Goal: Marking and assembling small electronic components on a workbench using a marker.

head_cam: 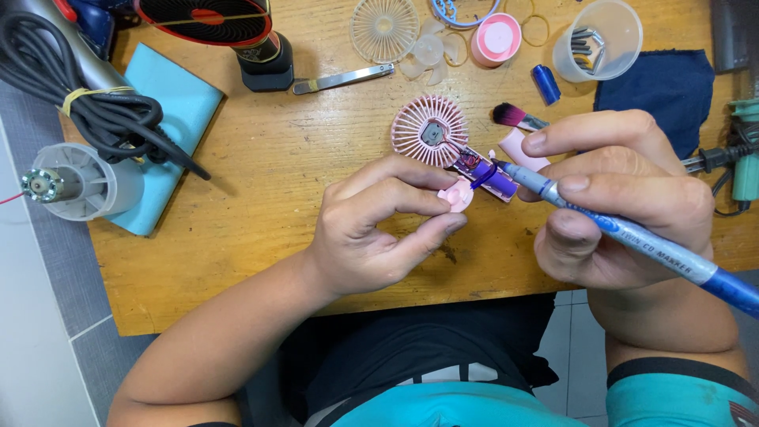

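Cluttered wooden tabletop (261, 182): left hand (371, 229) pinches the opened pink fan (443, 142) while right hand (624, 198), clamped on the blue marker (617, 229), could snag exposed wiring.

Two hands: left hand (371, 229), right hand (624, 198). One blue marker (632, 237), one pink fan (443, 142), one clear cup (598, 39) upper right, one heat gun (79, 182) at left.

The table (261, 174) is bare wood, matt and a little scratched. The small fan (431, 130) is pink plastic, smooth. The marker (632, 237) has a glossy blue plastic body. The tweezers (344, 79) are shiny metal. The cloth (664, 83) is dark blue, matt.
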